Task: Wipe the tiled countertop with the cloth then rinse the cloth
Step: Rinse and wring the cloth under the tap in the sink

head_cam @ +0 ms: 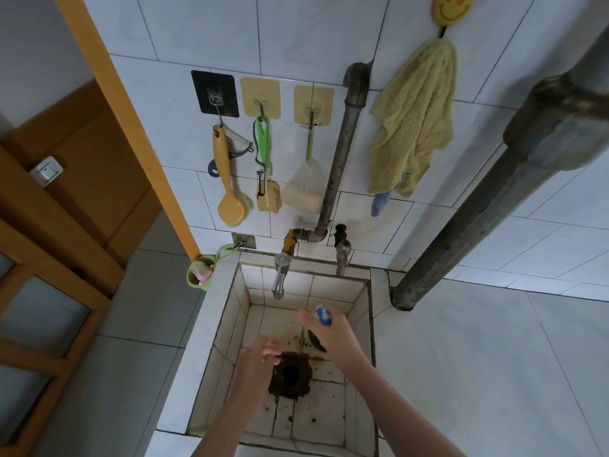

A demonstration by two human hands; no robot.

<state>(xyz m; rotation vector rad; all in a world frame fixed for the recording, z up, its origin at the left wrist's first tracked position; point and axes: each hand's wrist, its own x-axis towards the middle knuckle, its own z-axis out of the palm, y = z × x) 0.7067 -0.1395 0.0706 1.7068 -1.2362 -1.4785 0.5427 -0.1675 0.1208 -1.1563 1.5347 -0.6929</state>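
Blue-and-white fabric, a small bunched cloth (323, 315), is sitting in your right hand (333, 339). Your fingers are curling round it and clamping it, so only a crumpled tuft is showing above them. You are holding it over the square sink (227, 324), just below and to the right of the dull metal tap (280, 275), whose spout is pointing down into the basin. Small white glazed tiles are lining the sink, with dark, grimy grout and brown staining ringing the round drain hole (290, 374). Your left hand (258, 357) is hovering above that drain, fingers loose and slightly apart, gripping nothing; blur is softening the fingertips. Both forearms are reaching in from the lower edge, the right one angling across from the right. Smooth pale tiles of the countertop (478, 374) are spreading out to the right of the sink. A fluffy yellow towel (415, 120) is hanging on the wall above.
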